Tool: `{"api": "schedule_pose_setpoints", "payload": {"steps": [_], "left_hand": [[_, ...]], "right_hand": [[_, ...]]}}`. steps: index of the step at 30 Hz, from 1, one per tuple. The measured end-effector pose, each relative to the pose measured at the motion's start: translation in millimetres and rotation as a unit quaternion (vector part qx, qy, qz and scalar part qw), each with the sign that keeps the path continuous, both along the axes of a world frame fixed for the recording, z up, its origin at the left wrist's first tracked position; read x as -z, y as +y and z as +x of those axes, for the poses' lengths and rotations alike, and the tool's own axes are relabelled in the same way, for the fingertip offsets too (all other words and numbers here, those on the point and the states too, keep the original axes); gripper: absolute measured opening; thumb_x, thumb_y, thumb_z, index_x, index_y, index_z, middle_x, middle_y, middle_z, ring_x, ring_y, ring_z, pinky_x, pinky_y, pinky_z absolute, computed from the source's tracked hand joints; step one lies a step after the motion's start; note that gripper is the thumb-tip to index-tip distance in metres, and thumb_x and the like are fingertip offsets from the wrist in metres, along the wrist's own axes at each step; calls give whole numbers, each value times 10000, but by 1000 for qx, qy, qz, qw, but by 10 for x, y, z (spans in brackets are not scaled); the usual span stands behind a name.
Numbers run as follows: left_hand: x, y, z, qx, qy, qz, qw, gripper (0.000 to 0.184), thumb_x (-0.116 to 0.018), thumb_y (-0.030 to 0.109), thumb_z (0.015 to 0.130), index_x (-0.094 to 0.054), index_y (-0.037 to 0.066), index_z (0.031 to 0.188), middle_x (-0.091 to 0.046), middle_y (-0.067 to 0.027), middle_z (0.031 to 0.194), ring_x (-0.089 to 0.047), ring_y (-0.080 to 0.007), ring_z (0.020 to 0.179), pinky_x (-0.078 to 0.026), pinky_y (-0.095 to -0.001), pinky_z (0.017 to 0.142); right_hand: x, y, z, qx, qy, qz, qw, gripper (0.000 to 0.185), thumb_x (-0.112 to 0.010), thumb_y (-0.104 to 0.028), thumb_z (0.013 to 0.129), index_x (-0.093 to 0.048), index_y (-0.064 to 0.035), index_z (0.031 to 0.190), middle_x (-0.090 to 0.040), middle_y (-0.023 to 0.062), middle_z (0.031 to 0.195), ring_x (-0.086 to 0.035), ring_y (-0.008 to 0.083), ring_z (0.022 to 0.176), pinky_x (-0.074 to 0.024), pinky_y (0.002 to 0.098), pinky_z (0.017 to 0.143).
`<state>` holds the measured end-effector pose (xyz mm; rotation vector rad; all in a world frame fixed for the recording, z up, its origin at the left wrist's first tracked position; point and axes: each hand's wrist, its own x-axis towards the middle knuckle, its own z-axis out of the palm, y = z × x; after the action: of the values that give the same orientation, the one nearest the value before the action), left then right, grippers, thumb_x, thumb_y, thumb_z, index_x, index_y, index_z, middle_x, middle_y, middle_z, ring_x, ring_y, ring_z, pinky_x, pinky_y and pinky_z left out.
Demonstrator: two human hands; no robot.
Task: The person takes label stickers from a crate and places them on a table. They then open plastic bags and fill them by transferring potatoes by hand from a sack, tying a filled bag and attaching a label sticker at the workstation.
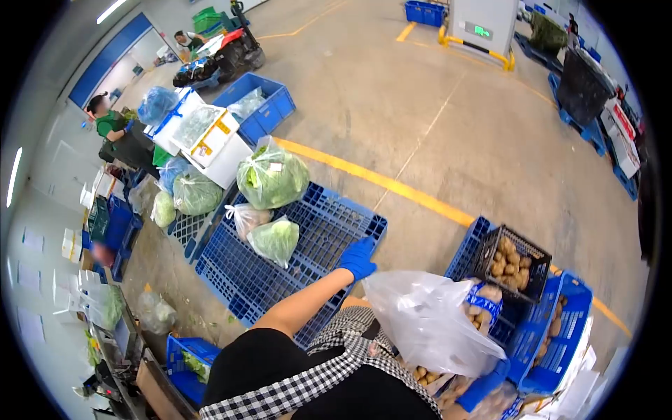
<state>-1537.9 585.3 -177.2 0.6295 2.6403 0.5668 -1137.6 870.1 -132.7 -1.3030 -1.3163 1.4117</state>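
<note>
Head view: plastic bag [425, 320] translucent, whitish, crumpled.

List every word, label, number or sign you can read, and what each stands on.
No text is legible.
Green sign on the white pillar: too small.
Label on the white box: too small.
White label on the large greens bag: too small.
Blue band on the potato bag: blurred.
Wall sheets: blurred.
</note>
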Motion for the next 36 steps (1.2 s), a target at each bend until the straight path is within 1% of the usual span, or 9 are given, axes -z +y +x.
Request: {"api": "schedule_pose_setpoints", "payload": {"steps": [5, 6, 8, 12, 17, 23, 28, 30, 36], "left_hand": [[-681, 900, 214, 335, 3, 354, 873, 1045, -754, 361, 590, -177, 36, 1399, -311, -198, 1380, -336, -340, 1248, -251, -388, 1046], [-1180, 1018, 239, 399, -96, 282, 867, 979, -709, 345, 638, -178, 26, 1396, -335, -206, 1360, -367, -354, 1222, -268, -398, 1028], [-641, 1200, 271, 388, 85, 293, 870, 684, -556, 264, 759, -301, 55, 1359, -497, -196, 1185, -522, -322, 1014, -407, -387, 856], [247, 1155, -365, 127, 167, 188, 960, 298, -490, 176, 788, -592, 116, 1062, -614, -159, 830, -593, -311, 736, -465, -410, 658], [91, 762, -891, 152, 143, -38, 977, 193, -484, 172, 777, -592, 94, 917, -622, -166, 860, -610, -321, 760, -474, -442, 667], [338, 825, -252, 277, -123, 106, 947, 408, -630, 371, 747, -629, 2, 922, -635, -208, 897, -615, -319, 829, -473, -399, 726], [61, 790, 129, 78, -453, 221, 860, 432, -595, 308, 835, -547, -7, 1127, -609, -74, 995, -590, -155, 819, -490, -297, 718], [-611, 848, 608, 60, -444, 165, 879, 450, -611, 366, 818, -603, -24, 1043, -632, -74, 938, -585, -143, 808, -469, -285, 728], [-1207, 935, 890, 409, -276, -212, 844, 472, -674, 388, 758, -613, -8, 1007, -634, -74, 892, -563, -128, 795, -460, -298, 716]], "right_hand": [[-246, -658, -1833, -284, -82, 110, 949, 152, -471, -111, 892, -589, -17, 878, -564, 20, 671, -416, 62, 569, -360, 223, 522], [-562, -892, -2131, -340, -47, 146, 928, 113, -496, -79, 876, -586, -10, 873, -563, 19, 672, -461, 77, 609, -390, 232, 559], [-1008, -1116, -2364, -414, -77, 117, 900, 61, -538, -46, 847, -581, -3, 853, -557, 11, 670, -493, 87, 649, -410, 241, 589], [-975, -887, -1981, -360, -129, 73, 921, 131, -645, -68, 767, -578, -1, 858, -508, 66, 625, -485, 133, 569, -415, 267, 553], [-404, -784, -1243, -361, -478, 323, 733, 506, -707, -255, 681, -522, -110, 1129, -604, 154, 766, -586, 323, 699, -471, 390, 640], [-99, -461, -329, -75, -461, 352, 811, 506, -586, -169, 761, -464, -8, 1224, -472, 214, 1238, -443, 365, 1139, -355, 400, 960], [-409, -1280, -975, -28, -236, 442, 865, 339, -598, -100, 738, -548, -46, 1069, -569, 151, 1032, -561, 298, 886, -423, 392, 813], [-135, -1491, -1159, -190, -131, 398, 888, 147, -549, -51, 725, -564, -62, 870, -584, 99, 869, -559, 302, 855, -431, 392, 761], [1412, -1243, -1271, -131, -185, 274, 935, 124, -524, -135, 763, -596, -91, 853, -605, 111, 888, -562, 299, 884, -427, 399, 795]]}}
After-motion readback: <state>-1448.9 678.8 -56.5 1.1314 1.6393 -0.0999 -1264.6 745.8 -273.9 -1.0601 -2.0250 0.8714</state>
